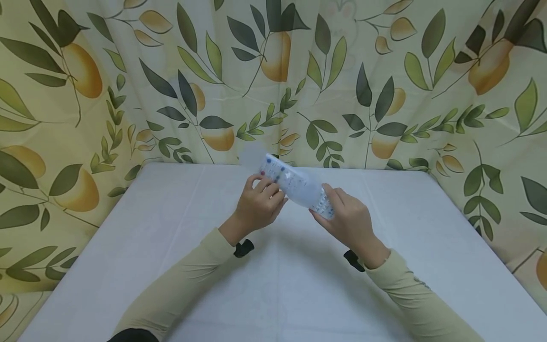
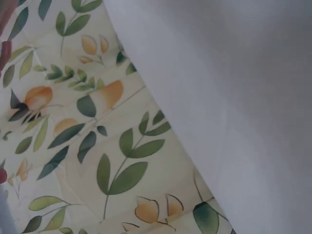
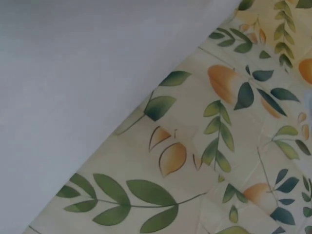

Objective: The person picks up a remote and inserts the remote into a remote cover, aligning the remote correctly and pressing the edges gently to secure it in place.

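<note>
Both hands lift a white, translucent-sleeved remote control (image 1: 295,184) off the white table (image 1: 427,247): left hand (image 1: 258,205) pinches its ten-o'clock end, right hand (image 1: 348,219) grasps its four-o'clock end, apparently steadying it.

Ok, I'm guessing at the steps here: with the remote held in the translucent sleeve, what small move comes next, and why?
Probably the left hand tugs the translucent cover a bit along the remote, while the right hand steadies the near end. Both hands pinch it above the white table, tilted.

The hands (image 1: 299,211) cover part of the remote (image 1: 295,185), whose button labels are blurred.
</note>
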Demonstrator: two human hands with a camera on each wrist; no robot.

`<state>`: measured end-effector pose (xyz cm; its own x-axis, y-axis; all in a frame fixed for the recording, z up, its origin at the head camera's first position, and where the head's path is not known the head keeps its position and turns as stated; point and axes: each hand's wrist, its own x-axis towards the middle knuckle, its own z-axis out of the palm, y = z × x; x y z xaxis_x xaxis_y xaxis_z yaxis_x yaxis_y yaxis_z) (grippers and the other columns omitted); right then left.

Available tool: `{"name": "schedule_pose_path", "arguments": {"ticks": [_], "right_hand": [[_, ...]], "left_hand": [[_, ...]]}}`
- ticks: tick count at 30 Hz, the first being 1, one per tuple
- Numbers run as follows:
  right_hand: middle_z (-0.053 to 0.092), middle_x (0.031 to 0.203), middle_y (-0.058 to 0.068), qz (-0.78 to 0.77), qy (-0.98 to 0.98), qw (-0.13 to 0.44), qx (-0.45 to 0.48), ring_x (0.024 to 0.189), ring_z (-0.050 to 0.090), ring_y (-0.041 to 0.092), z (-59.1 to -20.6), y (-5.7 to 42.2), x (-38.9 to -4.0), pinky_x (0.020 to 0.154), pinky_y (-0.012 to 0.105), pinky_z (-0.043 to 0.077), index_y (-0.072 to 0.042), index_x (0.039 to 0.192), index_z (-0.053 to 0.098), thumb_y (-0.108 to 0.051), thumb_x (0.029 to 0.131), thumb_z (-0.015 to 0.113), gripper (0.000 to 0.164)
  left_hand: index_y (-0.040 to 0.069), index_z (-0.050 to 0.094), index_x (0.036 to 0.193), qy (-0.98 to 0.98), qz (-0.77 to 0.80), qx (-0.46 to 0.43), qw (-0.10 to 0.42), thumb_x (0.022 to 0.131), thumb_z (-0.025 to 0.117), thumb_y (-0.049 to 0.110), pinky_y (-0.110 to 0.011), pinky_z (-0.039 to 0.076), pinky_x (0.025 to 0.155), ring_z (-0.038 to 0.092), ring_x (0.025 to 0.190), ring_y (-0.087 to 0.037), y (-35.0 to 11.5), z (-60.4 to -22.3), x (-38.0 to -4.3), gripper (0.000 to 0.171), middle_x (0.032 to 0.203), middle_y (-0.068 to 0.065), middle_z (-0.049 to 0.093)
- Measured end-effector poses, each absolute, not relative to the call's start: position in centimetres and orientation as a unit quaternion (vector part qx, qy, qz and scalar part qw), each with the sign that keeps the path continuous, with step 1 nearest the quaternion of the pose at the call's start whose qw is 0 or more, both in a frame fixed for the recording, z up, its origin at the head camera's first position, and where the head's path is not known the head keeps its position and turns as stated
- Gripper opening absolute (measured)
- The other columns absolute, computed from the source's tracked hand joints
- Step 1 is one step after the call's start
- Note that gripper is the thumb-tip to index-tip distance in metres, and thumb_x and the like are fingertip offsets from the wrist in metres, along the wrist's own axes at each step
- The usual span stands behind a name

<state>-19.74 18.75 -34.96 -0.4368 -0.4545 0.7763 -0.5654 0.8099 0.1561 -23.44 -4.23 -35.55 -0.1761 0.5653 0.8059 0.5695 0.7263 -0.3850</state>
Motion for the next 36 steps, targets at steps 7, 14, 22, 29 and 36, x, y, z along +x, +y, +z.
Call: {"name": "schedule_pose_path", "arguments": {"ticks": [7,14,22,29,36], "right_hand": [[0.067,0.080,0.017,0.020,-0.803,0.467,0.368,0.063,0.065,0.030,-35.7,20.3,-20.1,0.050,0.038,0.051,0.003,0.106,0.062,-0.023,0.067,0.081,0.050],[0.067,0.082,0.014,-0.004,-0.782,0.480,0.399,0.064,0.065,0.027,-36.3,20.8,-20.0,0.050,0.035,0.050,0.002,0.106,0.065,-0.036,0.099,0.035,0.049],[0.066,0.085,0.013,0.026,-0.790,0.440,0.425,0.068,0.066,0.027,-36.4,21.1,-19.9,0.056,0.036,0.054,0.001,0.111,0.064,-0.028,0.089,0.063,0.036],[0.064,0.086,0.014,0.060,-0.786,0.431,0.438,0.067,0.065,0.028,-36.2,20.7,-20.0,0.058,0.038,0.055,0.002,0.111,0.063,-0.017,0.064,0.085,0.055],[0.064,0.084,0.014,0.078,-0.780,0.443,0.435,0.066,0.065,0.027,-36.2,19.9,-19.9,0.057,0.037,0.056,0.002,0.108,0.064,-0.009,0.044,0.092,0.071]], "left_hand": [[0.013,0.071,0.087,-0.743,-0.043,-0.375,0.553,0.077,0.074,0.022,-0.038,0.046,0.082,0.059,0.083,-0.019,-4.9,-34.0,-23.2,0.014,0.084,-0.002,0.067],[0.013,0.074,0.087,-0.753,-0.056,-0.424,0.500,0.078,0.075,0.015,-0.038,0.046,0.089,0.062,0.085,-0.017,-4.7,-33.7,-23.4,0.009,0.085,0.000,0.069],[0.008,0.072,0.084,-0.749,-0.152,-0.454,0.457,0.081,0.071,0.009,-0.038,0.046,0.088,0.060,0.085,-0.019,-4.3,-34.5,-23.3,0.004,0.084,-0.002,0.069],[0.008,0.072,0.083,-0.741,-0.168,-0.467,0.453,0.084,0.068,0.010,-0.038,0.046,0.088,0.060,0.085,-0.019,-3.9,-34.4,-23.1,0.005,0.084,-0.002,0.069],[0.008,0.072,0.083,-0.736,-0.154,-0.470,0.462,0.082,0.069,0.009,-0.038,0.046,0.087,0.060,0.085,-0.019,-3.7,-34.2,-22.7,0.003,0.084,-0.002,0.069]]}}
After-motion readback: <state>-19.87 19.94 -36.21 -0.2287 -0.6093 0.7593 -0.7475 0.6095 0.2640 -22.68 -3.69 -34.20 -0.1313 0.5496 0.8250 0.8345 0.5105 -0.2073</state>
